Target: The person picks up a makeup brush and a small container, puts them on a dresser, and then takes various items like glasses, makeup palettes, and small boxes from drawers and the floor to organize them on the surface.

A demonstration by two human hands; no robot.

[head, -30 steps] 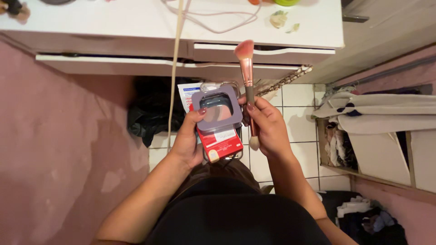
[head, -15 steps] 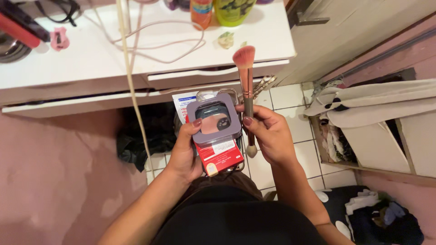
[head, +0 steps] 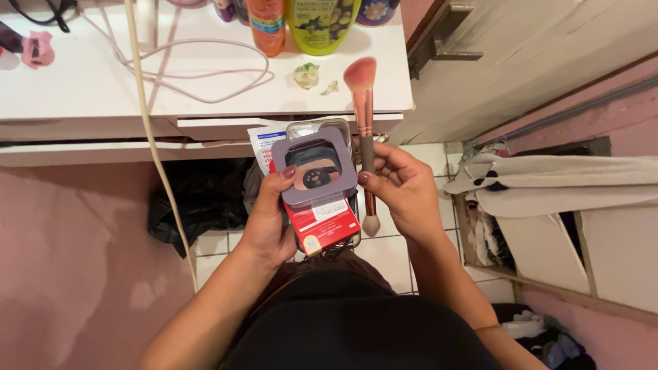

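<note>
The left hand [head: 269,219] is wrapped around a small stack at the middle of the frame, thumb pressed on top: a square lilac plastic compact [head: 314,166] with a dark window showing tan powder and a black smudge, lying over a red flat cardboard package [head: 322,223] with a white label patch and a small square code near its lower corner. Behind both pokes a white leaflet with a blue header strip [head: 262,147], and a clear plastic edge shows above the compact.

Just to the right, the right hand [head: 404,188] pinches a double-ended makeup brush [head: 365,137] by its grey middle grip. The brush stands nearly upright, its fluffy pink head up over the counter's edge, its copper-coloured shaft running down to a small pale tip below the fingers. The two hands sit close together, the brush just beside the compact.

Above them, along the top of the frame, the white counter [head: 82,89] carries a looped pale cable [head: 205,72], an orange bottle [head: 267,24] with a blue label band, a lime-green bottle [head: 322,24] with flower pictures on its label, and a crumpled scrap [head: 306,74]. A black plastic bag [head: 195,199] slumps on the tiled floor [head: 391,253] under the counter. At the right, folded cream cloth [head: 548,181] lies over an open shelf unit.
</note>
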